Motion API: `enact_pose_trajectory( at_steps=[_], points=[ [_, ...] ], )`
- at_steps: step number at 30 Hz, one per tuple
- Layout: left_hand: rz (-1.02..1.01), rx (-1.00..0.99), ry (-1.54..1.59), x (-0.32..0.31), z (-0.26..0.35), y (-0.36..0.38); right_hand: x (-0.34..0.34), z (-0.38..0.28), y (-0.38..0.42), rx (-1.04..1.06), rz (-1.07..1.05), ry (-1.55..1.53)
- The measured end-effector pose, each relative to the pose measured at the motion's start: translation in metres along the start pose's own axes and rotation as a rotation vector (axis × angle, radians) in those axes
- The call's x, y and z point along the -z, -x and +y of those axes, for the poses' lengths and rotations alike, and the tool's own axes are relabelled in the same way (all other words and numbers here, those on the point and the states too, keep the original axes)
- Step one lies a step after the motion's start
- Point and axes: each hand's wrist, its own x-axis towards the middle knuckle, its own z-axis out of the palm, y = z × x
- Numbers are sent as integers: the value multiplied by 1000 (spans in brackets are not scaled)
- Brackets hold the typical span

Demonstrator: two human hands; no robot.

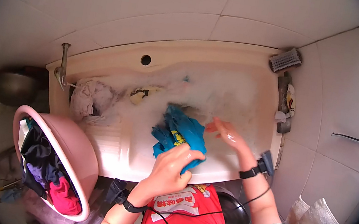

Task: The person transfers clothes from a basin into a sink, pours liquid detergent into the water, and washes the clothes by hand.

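Note:
My left hand (173,167) is closed around a bunched piece of blue wet cloth (189,132) with a yellow print, held over the near side of a sudsy wash basin (127,150). Just to the right of the cloth, my right hand (227,133) is apart from it, wet, with its fingers extended and nothing visible in them. White foam and cloudy water fill the middle of the basin. A pale soaked cloth (91,99) lies at the left under the tap, and a yellow and black patch of fabric (139,96) shows through the suds.
A tap (61,69) stands at the left rim. A tilted pink tub (86,144) of dark and red clothes leans at the lower left. A scrubbing brush (285,60) sits on the far right corner. Several small items line the right ledge, including a white and yellow packet (290,100).

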Motion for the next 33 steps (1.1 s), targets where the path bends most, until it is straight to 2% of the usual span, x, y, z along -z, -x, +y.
enact_pose_trajectory(
  at_steps=[2,3,5,6,8,10,12,14,16,19,20,22,23,24,25,26,27,29,30,32,33],
  points=[
    [-124,-137,-33,-1,4,0,-36,9,-20,-192,22,-285],
    [-157,-163,-32,0,10,0,-46,9,-24,-195,21,-292],
    [-190,-174,-61,7,11,6,-59,8,-30,95,-104,66],
    [-212,-190,-87,12,9,10,-55,6,-29,94,-103,58],
    [-132,-119,-95,28,4,21,-35,-2,-16,294,252,228],
    [-7,-16,-103,45,1,32,-17,-32,19,296,528,220],
    [127,66,-162,51,6,38,4,-49,53,454,751,294],
    [165,24,-204,57,12,34,17,-61,92,533,759,131],
    [182,234,-313,60,21,31,19,-71,113,709,969,15],
    [11,302,-267,46,-41,41,27,-48,116,595,1100,115],
    [-10,301,-309,39,-58,41,42,-17,111,298,1046,341],
    [-1,287,-427,26,-95,45,55,26,88,39,863,850],
    [12,283,-549,17,-113,46,56,38,78,39,865,853],
    [14,284,-547,3,-133,44,57,47,68,-13,677,906],
    [-26,274,-692,-18,-151,40,56,55,60,-63,486,952],
    [-73,269,-836,-35,-158,38,55,54,47,155,520,980],
    [-72,268,-790,-55,-152,26,53,47,29,371,547,997],
    [-125,238,-725,-94,-137,-3,45,10,0,541,365,1327],
    [-179,218,-703,-103,-133,-11,45,8,-18,552,362,1324],
    [-235,227,-708,-112,-153,-13,38,24,-58,694,-70,1387],
    [-297,231,-705,-115,-169,-12,40,33,-68,722,-116,1425]
  ],
)
